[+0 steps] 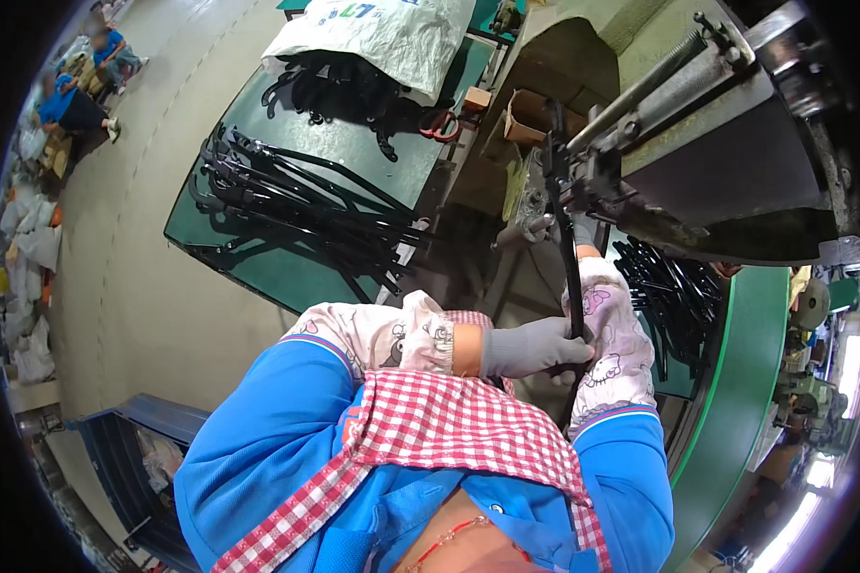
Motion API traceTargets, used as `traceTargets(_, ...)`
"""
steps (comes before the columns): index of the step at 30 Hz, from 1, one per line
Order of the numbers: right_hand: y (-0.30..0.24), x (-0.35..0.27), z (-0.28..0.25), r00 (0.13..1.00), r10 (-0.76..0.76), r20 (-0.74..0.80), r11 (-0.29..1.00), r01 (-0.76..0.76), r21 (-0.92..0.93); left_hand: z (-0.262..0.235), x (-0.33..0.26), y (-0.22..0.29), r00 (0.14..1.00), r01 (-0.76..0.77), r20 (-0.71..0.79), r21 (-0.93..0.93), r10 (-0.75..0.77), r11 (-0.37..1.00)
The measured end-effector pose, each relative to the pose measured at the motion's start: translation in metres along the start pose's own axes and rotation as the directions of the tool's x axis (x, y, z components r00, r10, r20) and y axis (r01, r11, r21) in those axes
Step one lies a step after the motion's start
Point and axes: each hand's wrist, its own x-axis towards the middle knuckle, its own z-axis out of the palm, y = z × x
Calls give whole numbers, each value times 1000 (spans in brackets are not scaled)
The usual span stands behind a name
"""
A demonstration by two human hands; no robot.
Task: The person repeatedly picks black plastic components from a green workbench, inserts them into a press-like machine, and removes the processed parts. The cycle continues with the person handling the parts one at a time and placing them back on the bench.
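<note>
My left hand (537,348), in a grey glove, is closed around the lower part of a long black metal tube (570,277). The tube runs away from me, up to the head of a metal machine (592,181). My right hand (586,229), also gloved, is just below the machine head, beside the tube. Machine parts and the tube cover most of it, so its fingers are hidden. Black tube assemblies (296,205) lie bunched on the green table (258,277) to the left. More black tubes (667,286) are stacked to the right, behind my right forearm.
A white woven sack (373,38) rests over black curved parts (330,91) on the far table. Red-handled scissors (440,125) lie near an open cardboard box (530,116). A green table edge (745,353) borders the right. A dark blue crate (129,458) stands lower left. People sit far left.
</note>
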Motion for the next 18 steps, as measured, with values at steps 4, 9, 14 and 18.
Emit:
traceTargets(4,12,3,21,998,16,-65,999,-19,-43,-23,-47,39,954,-186,-192,219,230,958)
traceTargets(9,-4,-6,11,1000,24,11,992,-23,-125,-192,-151,88,545,-597,-670,112,504,794)
traceTargets(14,-6,-21,-3,980,-36,194,975,77,-210,-272,-237,88,497,315,-694,704,521,637)
traceTargets(18,4,-36,8,990,-44,136,994,58,-98,-255,-215,120,469,521,-607,777,642,354)
